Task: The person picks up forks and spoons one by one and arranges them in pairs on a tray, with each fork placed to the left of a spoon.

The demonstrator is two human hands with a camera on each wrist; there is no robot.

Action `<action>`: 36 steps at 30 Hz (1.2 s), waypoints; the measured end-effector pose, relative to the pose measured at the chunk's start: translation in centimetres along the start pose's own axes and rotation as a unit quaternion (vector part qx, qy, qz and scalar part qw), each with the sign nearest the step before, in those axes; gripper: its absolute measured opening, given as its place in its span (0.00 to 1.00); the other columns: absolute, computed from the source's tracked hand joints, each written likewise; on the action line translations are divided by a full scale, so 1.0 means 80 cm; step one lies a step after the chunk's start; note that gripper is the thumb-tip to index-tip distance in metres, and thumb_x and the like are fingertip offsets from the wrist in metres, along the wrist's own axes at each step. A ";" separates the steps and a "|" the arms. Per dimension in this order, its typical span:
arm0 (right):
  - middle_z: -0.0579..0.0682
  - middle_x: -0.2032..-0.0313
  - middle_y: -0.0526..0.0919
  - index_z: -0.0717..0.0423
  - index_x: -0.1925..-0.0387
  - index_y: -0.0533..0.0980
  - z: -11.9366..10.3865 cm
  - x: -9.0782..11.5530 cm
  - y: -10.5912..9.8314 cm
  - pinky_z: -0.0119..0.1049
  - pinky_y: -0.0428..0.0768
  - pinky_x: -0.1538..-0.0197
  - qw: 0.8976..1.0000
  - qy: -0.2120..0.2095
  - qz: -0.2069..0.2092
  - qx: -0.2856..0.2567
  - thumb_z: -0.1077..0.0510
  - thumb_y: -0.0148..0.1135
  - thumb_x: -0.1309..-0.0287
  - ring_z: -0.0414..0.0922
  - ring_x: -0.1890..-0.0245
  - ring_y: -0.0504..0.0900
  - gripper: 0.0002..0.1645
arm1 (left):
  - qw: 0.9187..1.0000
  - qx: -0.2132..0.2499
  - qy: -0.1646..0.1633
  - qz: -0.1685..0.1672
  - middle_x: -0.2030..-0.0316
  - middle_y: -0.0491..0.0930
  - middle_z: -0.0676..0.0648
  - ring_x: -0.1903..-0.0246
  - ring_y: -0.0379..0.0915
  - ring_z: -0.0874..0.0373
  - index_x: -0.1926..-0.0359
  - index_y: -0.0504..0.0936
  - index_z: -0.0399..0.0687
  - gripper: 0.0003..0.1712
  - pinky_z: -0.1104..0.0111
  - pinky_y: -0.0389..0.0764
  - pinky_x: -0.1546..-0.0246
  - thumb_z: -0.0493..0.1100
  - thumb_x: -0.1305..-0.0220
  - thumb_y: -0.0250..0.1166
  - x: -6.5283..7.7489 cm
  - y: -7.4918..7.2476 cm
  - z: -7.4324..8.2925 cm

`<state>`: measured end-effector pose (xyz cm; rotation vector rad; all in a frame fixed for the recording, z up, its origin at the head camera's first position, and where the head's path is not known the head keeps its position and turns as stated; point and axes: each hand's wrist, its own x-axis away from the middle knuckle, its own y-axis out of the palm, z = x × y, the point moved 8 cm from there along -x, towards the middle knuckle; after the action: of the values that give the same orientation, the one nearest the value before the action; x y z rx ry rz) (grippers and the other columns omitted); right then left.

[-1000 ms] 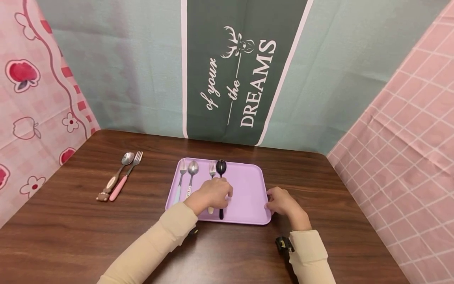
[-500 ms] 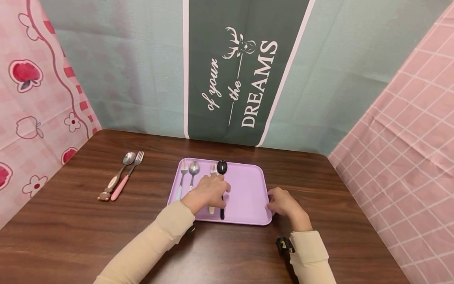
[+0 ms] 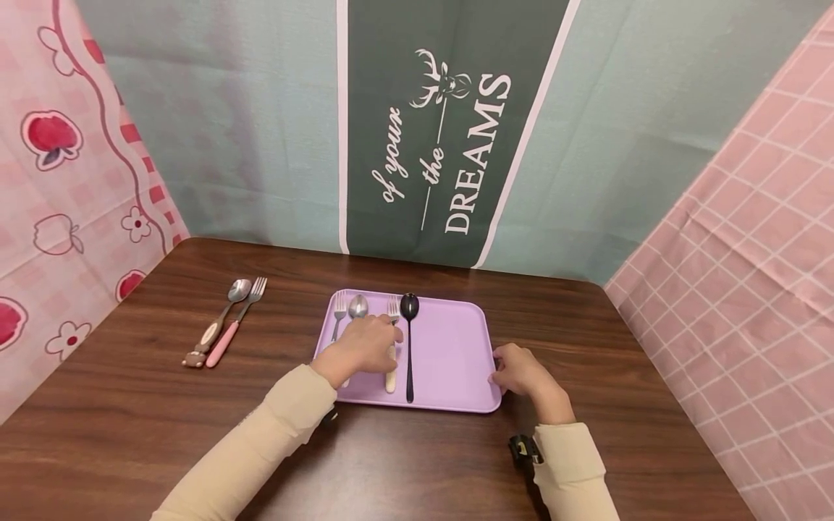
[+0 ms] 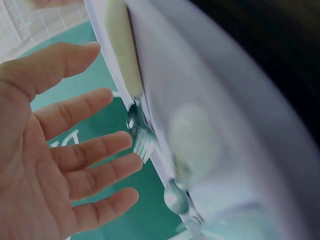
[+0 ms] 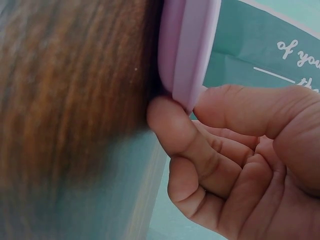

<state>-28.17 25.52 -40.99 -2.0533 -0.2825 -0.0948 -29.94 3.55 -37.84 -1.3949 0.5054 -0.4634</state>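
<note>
A lilac tray (image 3: 452, 354) lies on the table, and my right hand (image 3: 517, 370) pinches its right edge. The right wrist view shows the thumb and curled index finger at the tray rim (image 5: 192, 55). My left hand (image 3: 365, 346) hovers over the tray's left half, holding nothing; its fingers (image 4: 92, 140) are spread in the left wrist view. On the tray lie a long black spoon (image 3: 409, 307), a fork with a cream handle (image 3: 390, 380), a silver spoon (image 3: 357, 305) and another fork (image 3: 340, 304). The left hand covers parts of these last three.
To the left, on the dark wooden table (image 3: 417, 463), a spoon with a brown bear handle (image 3: 211, 333) lies beside a fork with a pink handle (image 3: 224, 341). Hanging cloths close off the back and both sides.
My left hand has moved left, away from the black spoon, which now shows in full on the tray. The right hand stays at the tray's edge.
</note>
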 end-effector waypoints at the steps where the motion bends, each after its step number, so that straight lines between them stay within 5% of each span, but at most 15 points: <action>1: 0.49 0.84 0.77 0.74 0.55 0.73 0.000 -0.001 0.000 0.36 0.75 0.75 1.000 0.001 0.000 0.001 0.70 0.61 0.55 0.44 0.83 0.78 0.21 | 1.000 -0.002 -0.001 0.003 0.68 0.74 0.48 0.67 0.73 0.53 0.65 0.83 0.53 0.16 0.58 0.74 0.74 0.49 0.59 0.69 0.002 0.000 -0.004; 9: 0.49 0.84 0.77 0.74 0.56 0.74 0.000 -0.002 0.000 0.36 0.75 0.76 1.000 0.001 0.002 -0.001 0.70 0.61 0.55 0.45 0.83 0.78 0.20 | 1.000 0.005 -0.015 0.020 0.71 0.74 0.48 0.71 0.72 0.54 0.62 0.84 0.51 0.18 0.57 0.74 0.74 0.48 0.58 0.69 0.015 -0.002 -0.035; 19: 0.51 0.84 0.78 0.75 0.56 0.73 0.001 0.000 0.002 0.36 0.76 0.76 1.000 -0.006 0.004 -0.011 0.72 0.62 0.55 0.46 0.84 0.79 0.20 | 0.998 0.034 -0.045 0.029 0.60 0.77 0.42 0.63 0.75 0.47 0.58 0.83 0.46 0.20 0.53 0.75 0.69 0.46 0.55 0.69 0.034 -0.005 -0.066; 36: 0.51 0.84 0.78 0.75 0.57 0.73 -0.001 0.002 0.000 0.36 0.76 0.76 1.000 -0.008 0.006 -0.014 0.72 0.61 0.55 0.46 0.84 0.79 0.20 | 0.993 0.077 -0.084 0.022 0.66 0.73 0.41 0.71 0.69 0.51 0.56 0.82 0.42 0.19 0.56 0.73 0.73 0.42 0.51 0.67 0.065 -0.009 -0.123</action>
<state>-28.02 25.49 -40.92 -2.0846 -0.2795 -0.0760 -31.51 -7.43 -38.46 -1.2597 0.3549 -0.3382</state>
